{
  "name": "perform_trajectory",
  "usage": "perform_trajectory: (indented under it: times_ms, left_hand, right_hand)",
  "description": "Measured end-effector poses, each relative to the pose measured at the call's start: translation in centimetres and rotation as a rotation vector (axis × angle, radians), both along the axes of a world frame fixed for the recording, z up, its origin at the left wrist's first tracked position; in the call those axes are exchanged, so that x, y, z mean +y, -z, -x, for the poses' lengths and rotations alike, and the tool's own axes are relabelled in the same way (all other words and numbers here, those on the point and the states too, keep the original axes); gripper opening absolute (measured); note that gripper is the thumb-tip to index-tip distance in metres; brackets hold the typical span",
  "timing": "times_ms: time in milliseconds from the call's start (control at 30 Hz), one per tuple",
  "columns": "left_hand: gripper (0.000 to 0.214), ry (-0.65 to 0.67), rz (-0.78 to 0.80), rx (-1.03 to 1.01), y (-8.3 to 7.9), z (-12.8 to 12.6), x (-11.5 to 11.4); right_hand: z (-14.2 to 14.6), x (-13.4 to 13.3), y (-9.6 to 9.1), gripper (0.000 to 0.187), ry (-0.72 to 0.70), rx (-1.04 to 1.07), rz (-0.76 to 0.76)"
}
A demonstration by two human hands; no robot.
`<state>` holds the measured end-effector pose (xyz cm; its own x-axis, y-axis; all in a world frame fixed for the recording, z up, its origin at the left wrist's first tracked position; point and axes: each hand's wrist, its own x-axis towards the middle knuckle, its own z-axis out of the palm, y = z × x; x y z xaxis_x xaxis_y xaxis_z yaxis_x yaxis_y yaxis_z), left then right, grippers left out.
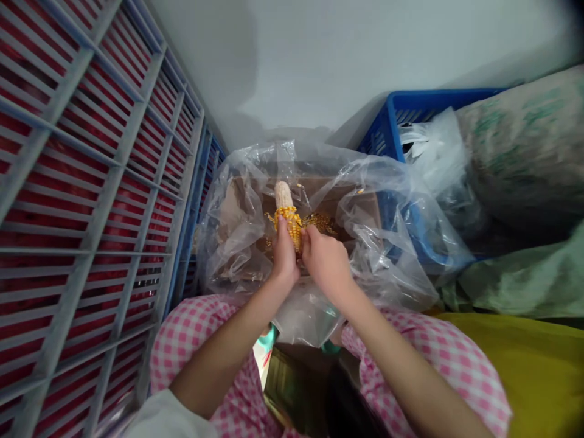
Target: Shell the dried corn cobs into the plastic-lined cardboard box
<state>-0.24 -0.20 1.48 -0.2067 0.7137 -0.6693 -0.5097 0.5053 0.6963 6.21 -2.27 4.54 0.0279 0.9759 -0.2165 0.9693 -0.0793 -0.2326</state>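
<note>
Holding the corn cob [286,210] firmly in the left hand [285,254], with the thumb along its yellow kernels. Pressed close to the cob's near right flank with the curled right hand [325,252]; cannot tell whether closed on anything. Pointing away from the body toward the wall [319,67], bare pale end foremost, along a near-to-far long axis leaning slightly left. Projecting well beyond the left hand, kernelled part nearest the grip. Poised above loose kernels [322,222], within clear plastic [301,316]. Flanked by a slatted crate [116,159] at left, a blue crate [387,131] at right.
</note>
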Motion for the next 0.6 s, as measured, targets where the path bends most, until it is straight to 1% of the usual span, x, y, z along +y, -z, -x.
perform_trajectory:
  times_ms: [33,100,233,333,467,600]
  left_hand:
    - [0.040,0.014,0.042,-0.039,-0.2,0.2,0.2]
    - [0.041,0.044,0.046,-0.074,-0.9,0.5,0.6]
    - [0.035,0.089,-0.067,-0.114,-1.9,0.9,1.1]
    - [0.033,0.130,-0.106,-0.131,-2.1,0.8,1.1]
    - [0.035,0.208,-0.119,-0.135,-2.1,0.8,1.0]
    - [0.039,0.279,-0.145,-0.051,-2.0,0.9,1.0]
  right_hand:
    - [-0.5,0.1,-0.3,0.029,-0.007,-0.001,-0.003]
    - [-1.8,0.4,-1.0,0.030,-0.033,0.017,-0.030]
    - [-4.1,0.6,-2.0,0.030,-0.140,0.044,-0.087]
    - [-4.5,0.5,-2.2,0.029,-0.174,0.017,-0.108]
    - [-4.5,0.4,-2.4,0.028,-0.167,-0.002,-0.108]
    - [-5.2,0.6,-2.9,0.029,-0.203,-0.010,-0.084]
